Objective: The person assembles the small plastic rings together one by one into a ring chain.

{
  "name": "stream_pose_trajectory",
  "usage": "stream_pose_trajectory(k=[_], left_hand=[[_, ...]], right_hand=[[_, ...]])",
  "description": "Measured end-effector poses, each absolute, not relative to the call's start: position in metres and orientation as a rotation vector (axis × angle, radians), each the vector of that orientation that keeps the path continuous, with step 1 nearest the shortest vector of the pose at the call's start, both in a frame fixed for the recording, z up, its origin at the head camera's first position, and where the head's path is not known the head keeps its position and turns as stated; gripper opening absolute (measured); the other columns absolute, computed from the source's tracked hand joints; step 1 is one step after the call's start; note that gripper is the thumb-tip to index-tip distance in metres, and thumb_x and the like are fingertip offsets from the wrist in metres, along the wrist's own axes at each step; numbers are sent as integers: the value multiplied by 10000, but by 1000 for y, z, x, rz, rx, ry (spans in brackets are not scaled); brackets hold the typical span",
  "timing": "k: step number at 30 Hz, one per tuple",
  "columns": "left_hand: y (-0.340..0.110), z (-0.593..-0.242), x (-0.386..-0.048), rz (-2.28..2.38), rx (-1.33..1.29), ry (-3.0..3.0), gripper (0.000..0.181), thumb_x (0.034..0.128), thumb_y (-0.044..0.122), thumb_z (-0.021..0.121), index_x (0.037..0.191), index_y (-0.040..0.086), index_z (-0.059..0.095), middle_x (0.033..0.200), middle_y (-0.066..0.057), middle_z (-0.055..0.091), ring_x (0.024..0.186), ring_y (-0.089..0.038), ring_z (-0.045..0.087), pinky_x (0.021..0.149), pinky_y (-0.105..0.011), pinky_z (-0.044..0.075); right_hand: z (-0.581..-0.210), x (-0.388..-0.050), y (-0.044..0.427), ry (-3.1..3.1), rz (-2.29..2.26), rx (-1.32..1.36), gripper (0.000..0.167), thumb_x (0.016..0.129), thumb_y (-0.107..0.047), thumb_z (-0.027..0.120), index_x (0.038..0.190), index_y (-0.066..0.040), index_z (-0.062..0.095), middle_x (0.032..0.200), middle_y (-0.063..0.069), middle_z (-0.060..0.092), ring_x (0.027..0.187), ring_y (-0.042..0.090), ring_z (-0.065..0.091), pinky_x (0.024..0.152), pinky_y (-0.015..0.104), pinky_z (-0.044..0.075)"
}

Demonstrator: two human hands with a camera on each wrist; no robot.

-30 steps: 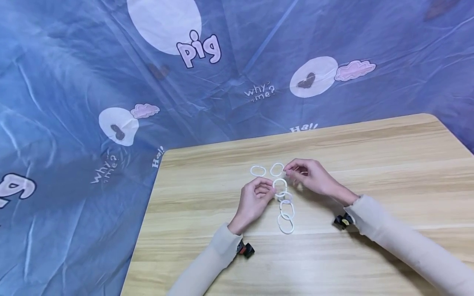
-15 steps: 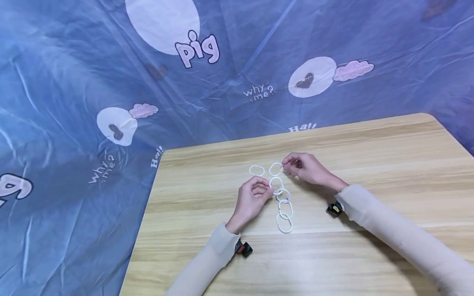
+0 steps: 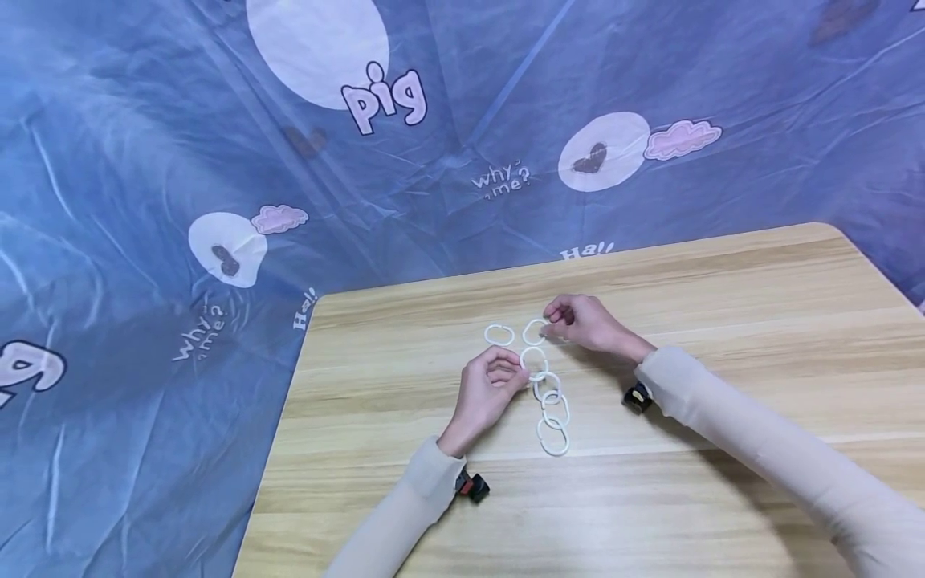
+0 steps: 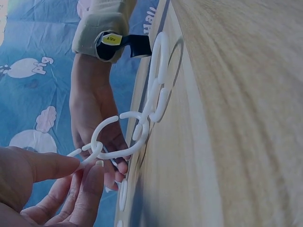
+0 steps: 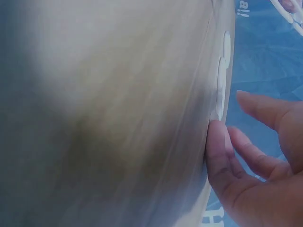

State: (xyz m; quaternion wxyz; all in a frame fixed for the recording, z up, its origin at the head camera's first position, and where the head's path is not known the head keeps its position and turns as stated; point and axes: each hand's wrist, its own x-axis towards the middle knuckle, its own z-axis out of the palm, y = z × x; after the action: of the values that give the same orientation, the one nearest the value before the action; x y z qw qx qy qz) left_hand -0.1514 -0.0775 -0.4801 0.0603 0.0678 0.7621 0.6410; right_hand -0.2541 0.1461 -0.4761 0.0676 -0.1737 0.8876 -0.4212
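In the head view my left hand (image 3: pixel 487 389) pinches the top link (image 3: pixel 547 363) of a short chain of white plastic links. The rest of the chain (image 3: pixel 554 454) trails toward me over the table. The left wrist view shows the held end raised off the wood, with a linked white ring (image 4: pixel 100 125) hanging from it. Just beyond the chain, my right hand (image 3: pixel 588 325) reaches to a loose white link (image 3: pixel 525 332). Its thumb and fingers stand apart in the right wrist view, and one fingertip (image 5: pixel 217 127) meets the table beside the link.
Another loose white link (image 3: pixel 499 325) lies left of the one at my right hand. The wooden table (image 3: pixel 723 321) ends at a blue printed cloth (image 3: pixel 433 201) behind it. Small black cameras (image 3: pixel 477 487) sit on both wrists.
My right hand has moved left and slightly away from me, its fingers now over the right edge of the loose link. The left hand still holds the chain's top link, shifted slightly left.
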Motion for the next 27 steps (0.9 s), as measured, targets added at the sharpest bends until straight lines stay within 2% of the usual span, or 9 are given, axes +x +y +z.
stream_pose_trajectory(k=[7, 15, 21, 27], left_hand=[[-79, -483, -150, 1964, 207, 2287, 186, 921, 11, 755, 1077, -42, 669, 1004, -268, 746, 872, -375, 759, 737, -186, 640], [-80, -484, -149, 1963, 217, 2288, 184, 919, 14, 758, 1076, -33, 674, 1001, -266, 747, 892, -413, 752, 734, -178, 635], [-80, -482, -148, 1964, 210, 2281, 182, 924, 12, 751, 1078, -41, 671, 1006, -270, 746, 871, -351, 761, 747, -197, 645], [-79, -481, -148, 1967, 203, 2266, 179, 928, 15, 745, 1083, -36, 670, 1006, -260, 747, 803, -167, 744, 742, -200, 647]], right_hand=[[-474, -255, 139, 2696, -1213, -477, 201, 937, -125, 770, 1059, 28, 723, 923, 137, 729, 793, 161, 628, 697, 183, 516], [-476, -254, 130, 2735, -1149, -397, 420, 841, -299, 880, 1084, -8, 699, 937, 115, 701, 828, 211, 609, 744, 277, 512], [-479, -254, 124, 2832, -1063, -468, 499, 757, -334, 939, 1033, -17, 670, 887, 118, 679, 805, 231, 590, 750, 328, 492], [-479, -253, 123, 2853, -1044, -510, 475, 731, -299, 954, 989, -19, 669, 875, 119, 664, 811, 231, 587, 756, 347, 494]])
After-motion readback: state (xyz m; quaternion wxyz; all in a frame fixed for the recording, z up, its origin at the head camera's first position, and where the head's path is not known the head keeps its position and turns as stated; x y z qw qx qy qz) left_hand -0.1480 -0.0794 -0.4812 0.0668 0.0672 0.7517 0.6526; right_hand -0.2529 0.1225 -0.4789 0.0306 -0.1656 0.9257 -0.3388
